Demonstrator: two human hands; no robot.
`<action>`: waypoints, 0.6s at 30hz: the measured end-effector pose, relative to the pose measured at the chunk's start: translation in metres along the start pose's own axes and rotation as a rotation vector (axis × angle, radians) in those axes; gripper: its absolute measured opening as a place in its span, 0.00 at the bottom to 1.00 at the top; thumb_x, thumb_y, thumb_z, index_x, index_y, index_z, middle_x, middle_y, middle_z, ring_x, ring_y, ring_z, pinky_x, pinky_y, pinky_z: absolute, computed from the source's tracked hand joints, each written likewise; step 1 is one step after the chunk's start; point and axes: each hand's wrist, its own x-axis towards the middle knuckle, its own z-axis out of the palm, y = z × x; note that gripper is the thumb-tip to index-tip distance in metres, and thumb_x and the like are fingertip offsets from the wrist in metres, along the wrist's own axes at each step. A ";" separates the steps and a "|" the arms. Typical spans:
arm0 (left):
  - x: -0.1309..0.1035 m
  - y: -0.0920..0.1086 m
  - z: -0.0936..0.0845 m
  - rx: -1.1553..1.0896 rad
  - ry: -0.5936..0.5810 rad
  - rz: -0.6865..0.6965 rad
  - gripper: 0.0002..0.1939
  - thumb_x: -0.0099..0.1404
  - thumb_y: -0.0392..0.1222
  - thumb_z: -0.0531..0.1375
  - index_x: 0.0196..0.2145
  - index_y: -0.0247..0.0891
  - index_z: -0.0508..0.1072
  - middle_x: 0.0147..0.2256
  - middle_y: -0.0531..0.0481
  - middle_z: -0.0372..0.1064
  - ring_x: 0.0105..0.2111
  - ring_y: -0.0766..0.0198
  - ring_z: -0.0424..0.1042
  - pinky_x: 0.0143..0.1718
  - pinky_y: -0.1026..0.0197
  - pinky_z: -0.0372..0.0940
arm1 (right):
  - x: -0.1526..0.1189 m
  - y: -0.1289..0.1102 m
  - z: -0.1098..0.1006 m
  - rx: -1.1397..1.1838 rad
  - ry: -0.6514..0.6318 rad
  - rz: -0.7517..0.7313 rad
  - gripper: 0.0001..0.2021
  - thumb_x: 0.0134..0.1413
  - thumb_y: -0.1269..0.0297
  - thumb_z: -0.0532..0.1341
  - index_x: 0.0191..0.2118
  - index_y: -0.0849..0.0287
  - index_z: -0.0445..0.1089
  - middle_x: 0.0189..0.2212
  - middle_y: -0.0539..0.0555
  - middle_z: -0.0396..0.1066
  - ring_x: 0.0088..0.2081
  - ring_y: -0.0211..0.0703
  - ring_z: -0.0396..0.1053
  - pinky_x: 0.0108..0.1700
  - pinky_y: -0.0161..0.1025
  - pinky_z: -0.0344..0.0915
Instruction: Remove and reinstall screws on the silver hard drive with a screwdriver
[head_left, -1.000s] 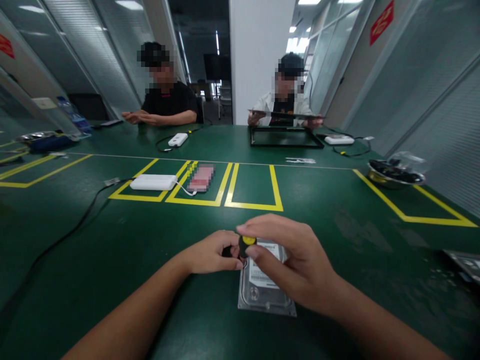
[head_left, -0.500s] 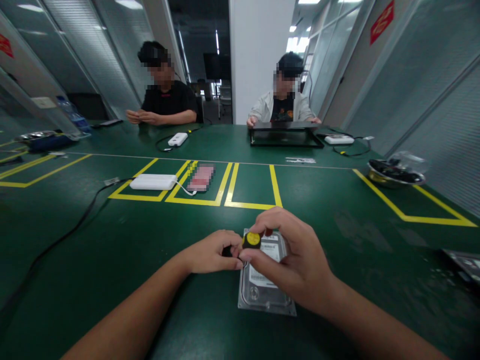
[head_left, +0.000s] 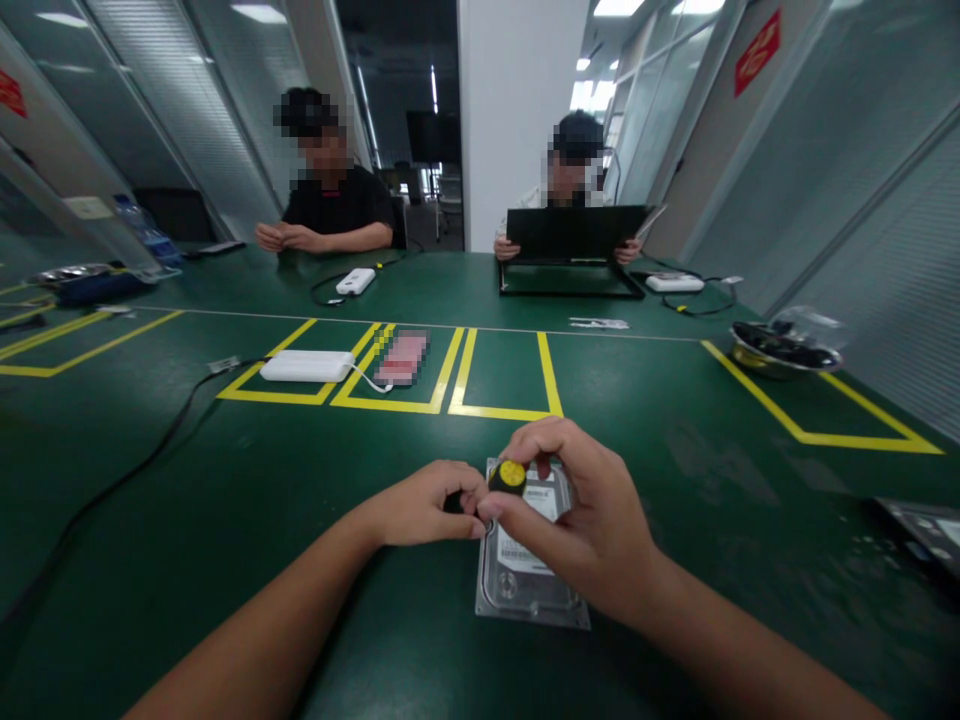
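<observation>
- Hard drive point(head_left: 532, 603): silver, flat on green table point(head_left: 405, 630), directly in front of wearer; rounded cover, white printed label point(head_left: 516, 548), small round mark nr lower L corner.
- R hand point(head_left: 596, 515): thumb + fingers pinching tool handle point(head_left: 510, 478) (blk, yellow cap) over upper L part of drive; hides upper R side of drive and part of label. Tool tip hidden.
- L hand point(head_left: 427, 505): fingers curled, at drive's L edge, just beside tool; can't tell what they grip, if anything.
- Around: dark device point(head_left: 919, 535), cut off at R edge of view; blk cable point(head_left: 161, 445) to L, running to white power bank point(head_left: 307, 366); pixelated pink item point(head_left: 403, 357) next to it; yellow tape outlines; metal bowl point(head_left: 784, 365) w/ dark parts, far R.
- Far side: co-worker in light jacket holds blk panel point(head_left: 576, 232) at blk frame point(head_left: 571, 294); 2nd co-worker, blk shirt, hands together.
- Vs. 1 s ago: handle cap slightly R + up, R index more bent; drive, L hand unchanged. Panel was approx flat, now tipped up.
</observation>
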 end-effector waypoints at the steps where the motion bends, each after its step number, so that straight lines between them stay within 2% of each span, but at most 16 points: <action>1: 0.000 -0.001 0.000 0.001 -0.002 0.003 0.09 0.62 0.44 0.64 0.35 0.35 0.72 0.33 0.52 0.68 0.34 0.63 0.66 0.36 0.61 0.62 | -0.001 0.000 0.000 -0.002 0.000 0.002 0.12 0.52 0.68 0.69 0.38 0.58 0.64 0.34 0.48 0.66 0.35 0.35 0.64 0.35 0.35 0.61; 4: -0.001 -0.003 -0.001 0.003 -0.001 0.014 0.09 0.62 0.44 0.64 0.33 0.35 0.72 0.32 0.52 0.67 0.34 0.63 0.65 0.36 0.62 0.61 | -0.001 0.000 0.002 -0.011 0.009 0.005 0.14 0.50 0.68 0.69 0.38 0.58 0.64 0.34 0.47 0.66 0.34 0.35 0.64 0.35 0.35 0.60; 13: -0.002 -0.007 -0.001 -0.028 0.006 0.006 0.08 0.61 0.41 0.64 0.36 0.34 0.72 0.33 0.52 0.68 0.34 0.63 0.66 0.37 0.61 0.61 | 0.000 0.000 -0.003 -0.119 -0.038 -0.053 0.12 0.51 0.70 0.68 0.42 0.60 0.69 0.34 0.47 0.67 0.33 0.34 0.63 0.34 0.34 0.59; 18: -0.003 -0.006 0.001 -0.046 0.020 0.004 0.08 0.60 0.41 0.65 0.35 0.35 0.71 0.32 0.53 0.67 0.33 0.64 0.66 0.35 0.62 0.61 | 0.004 -0.004 -0.006 -0.118 -0.113 -0.080 0.12 0.57 0.68 0.66 0.47 0.60 0.70 0.40 0.51 0.71 0.41 0.38 0.68 0.43 0.37 0.65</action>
